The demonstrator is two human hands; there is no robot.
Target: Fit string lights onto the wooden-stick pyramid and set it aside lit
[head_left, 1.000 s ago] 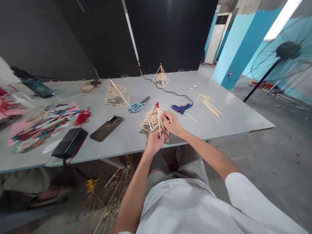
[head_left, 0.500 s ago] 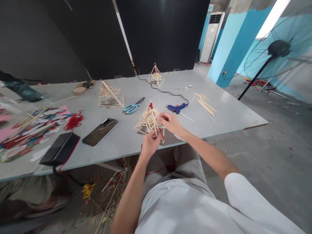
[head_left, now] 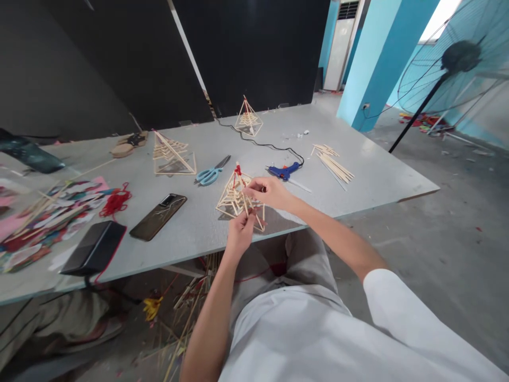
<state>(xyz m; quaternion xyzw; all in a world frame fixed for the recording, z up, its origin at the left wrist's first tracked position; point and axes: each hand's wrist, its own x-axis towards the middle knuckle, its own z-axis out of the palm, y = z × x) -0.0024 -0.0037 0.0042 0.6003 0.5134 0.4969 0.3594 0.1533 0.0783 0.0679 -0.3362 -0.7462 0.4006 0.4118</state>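
Observation:
A small pyramid of thin wooden sticks [head_left: 229, 201], with red thread at its tip, stands near the table's front edge. My left hand [head_left: 240, 231] is closed on a slanting stick at its near side. Above it, the pinched fingers of my right hand [head_left: 271, 192] meet the same side of the pyramid higher up; whether they also hold a smaller piece cannot be seen. Just behind my right hand lies a blue hot glue gun [head_left: 284, 171]. Light-blue scissors [head_left: 210, 175] rest left of the pyramid.
Two more stick pyramids, one at left [head_left: 175, 159] and one at the back [head_left: 248, 119], stand on the table [head_left: 191, 223]. A phone [head_left: 158, 216], red yarn [head_left: 115, 201] and a black box [head_left: 93, 248] lie left. Loose sticks [head_left: 336, 167] lie right. A person's leg [head_left: 59, 323] shows below left.
My right hand has moved slightly left along the pyramid's near side, fingers still pinched. My left hand keeps its hold low on the pyramid. The camera view has shifted a little.

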